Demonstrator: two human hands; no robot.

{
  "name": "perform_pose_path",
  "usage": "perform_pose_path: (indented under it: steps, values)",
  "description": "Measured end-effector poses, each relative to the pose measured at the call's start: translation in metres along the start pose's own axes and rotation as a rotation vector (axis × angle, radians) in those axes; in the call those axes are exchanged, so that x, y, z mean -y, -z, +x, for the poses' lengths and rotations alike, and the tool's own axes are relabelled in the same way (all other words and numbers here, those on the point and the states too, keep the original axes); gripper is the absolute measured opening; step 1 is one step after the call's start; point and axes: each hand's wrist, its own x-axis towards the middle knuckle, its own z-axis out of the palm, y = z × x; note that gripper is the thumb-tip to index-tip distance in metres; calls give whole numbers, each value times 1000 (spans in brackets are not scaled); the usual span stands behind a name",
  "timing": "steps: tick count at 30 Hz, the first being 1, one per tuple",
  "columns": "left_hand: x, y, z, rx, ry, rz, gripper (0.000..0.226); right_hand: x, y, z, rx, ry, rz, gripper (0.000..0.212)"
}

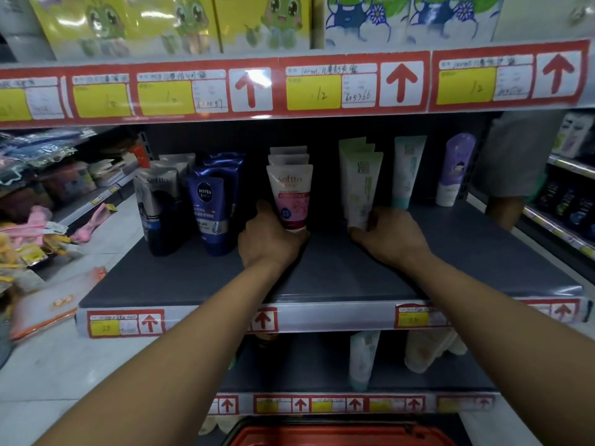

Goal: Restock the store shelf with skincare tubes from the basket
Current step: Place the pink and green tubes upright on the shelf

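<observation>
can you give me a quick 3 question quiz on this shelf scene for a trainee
1. True or false: the left hand grips the blue Nivea tube.
2. Which tube does the right hand hold? A) purple tube B) pale green tube C) teal tube
3. What colour is the basket at the bottom edge?

Key: 1 false, it grips the pink Softto tube; 2 B; 3 red.

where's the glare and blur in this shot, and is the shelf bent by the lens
Head view: glare streaks the boxes on the top shelf and the price strip; the left-edge goods smear; the shelf edge bows, wide-angle distortion; the pink tube at the left hand reads sharp; the right hand sits in dim shelf shadow.
</observation>
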Motion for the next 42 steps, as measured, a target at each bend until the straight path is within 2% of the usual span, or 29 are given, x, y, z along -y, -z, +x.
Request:
perform_pose_path:
  steps: [9, 15, 34, 38, 42]
  values:
    - [4, -3, 4, -2, -20, 10, 75, 0, 0, -2, 2, 17, -43, 37]
    - [4, -4, 5, -20, -21, 17, 74, 0, 0, 0, 6, 21, -53, 31]
    - [7, -9, 11, -23, -33, 37, 75, -1, -1, 2, -11, 39, -72, 34]
    - [9, -11, 12, -18, -21, 37, 79, -1, 0, 1, -9, 32, -49, 42]
    - [9, -10, 11, 9, -17, 38, 89, 0, 5, -3, -18, 30, -25, 41]
